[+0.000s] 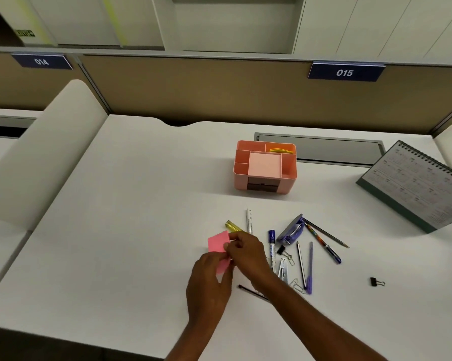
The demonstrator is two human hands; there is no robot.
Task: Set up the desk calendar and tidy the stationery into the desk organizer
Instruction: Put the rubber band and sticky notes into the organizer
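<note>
A pink desk organizer (239, 180) stands mid-desk with yellow and orange notes in its back right compartment. The spiral desk calendar (412, 187) stands propped at the right edge. Both hands meet over pink sticky notes (218, 241) near the desk's middle. My left hand (210, 281) pinches the lower pink sheet, and my right hand (248, 254) pinches the upper one. Just behind them lie a yellow highlighter (231, 226) and a white pen (249, 220). To the right are a blue marker (272, 243), a purple stapler (290, 229), pens, pencils and paper clips.
A black binder clip (375, 281) lies alone at the right. A dark pencil (251, 291) lies under my right forearm. A grey cable tray lid (321, 148) sits behind the organizer. A tan partition (219, 87) closes the desk's back, and a white divider (45, 152) rises on the left.
</note>
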